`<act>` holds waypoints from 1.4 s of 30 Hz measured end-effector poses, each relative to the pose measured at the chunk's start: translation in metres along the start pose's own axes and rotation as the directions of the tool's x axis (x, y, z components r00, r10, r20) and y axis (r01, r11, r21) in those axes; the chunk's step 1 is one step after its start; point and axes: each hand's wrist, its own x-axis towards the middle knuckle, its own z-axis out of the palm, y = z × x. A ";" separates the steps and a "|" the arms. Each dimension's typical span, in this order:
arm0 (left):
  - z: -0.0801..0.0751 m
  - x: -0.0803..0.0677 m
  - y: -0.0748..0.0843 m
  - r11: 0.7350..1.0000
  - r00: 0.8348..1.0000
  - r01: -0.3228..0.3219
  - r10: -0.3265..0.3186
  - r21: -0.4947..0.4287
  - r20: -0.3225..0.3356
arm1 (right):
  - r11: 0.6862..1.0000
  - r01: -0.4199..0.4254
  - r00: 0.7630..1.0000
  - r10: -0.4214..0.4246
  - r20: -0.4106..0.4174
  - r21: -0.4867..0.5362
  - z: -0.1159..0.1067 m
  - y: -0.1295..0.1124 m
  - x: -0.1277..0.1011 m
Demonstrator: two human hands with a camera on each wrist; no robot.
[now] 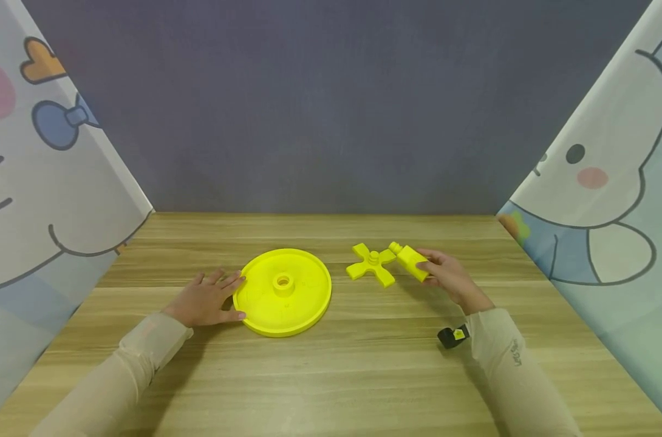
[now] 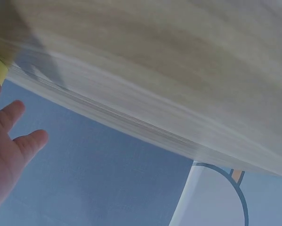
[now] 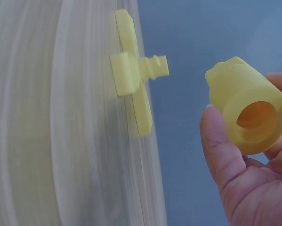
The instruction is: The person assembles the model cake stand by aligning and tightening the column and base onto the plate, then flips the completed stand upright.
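Note:
In the head view my left hand (image 1: 205,300) lies with fingers spread, fingertips and thumb touching the left rim of a round yellow disc (image 1: 262,312). A raised hub with a hole stands at the disc's centre. My right hand (image 1: 448,276) holds a yellow post (image 1: 413,262) off the table, tilted, its threaded tip towards the upper left. Thumb and fingers curl round the post (image 3: 246,92) in the right wrist view, where its hollow end shows. Just left of it, a yellow four-armed cross (image 1: 373,266) lies on the table, threaded stud upward.
The wood-grain table (image 1: 320,388) carries these pieces. A grey panel (image 1: 320,109) rises behind it, and cartoon-printed panels (image 1: 599,158) flank both sides. Beside the right cuff is a small black object (image 1: 448,338) with a yellow patch.

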 end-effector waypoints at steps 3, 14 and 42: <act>0.002 -0.002 -0.001 1.000 1.000 0.001 -0.001 -0.007 -0.011 | 1.000 0.005 1.000 -0.005 0.016 -0.004 0.005 -0.002 0.001; 0.001 -0.002 -0.002 0.999 0.997 -0.034 0.034 0.003 -0.064 | 1.000 0.020 0.999 -0.020 0.037 -0.002 0.015 -0.009 0.002; -0.001 0.001 0.006 0.981 0.998 0.049 -0.038 -0.185 0.059 | 0.999 0.043 0.997 -0.044 0.068 0.019 0.036 -0.013 0.005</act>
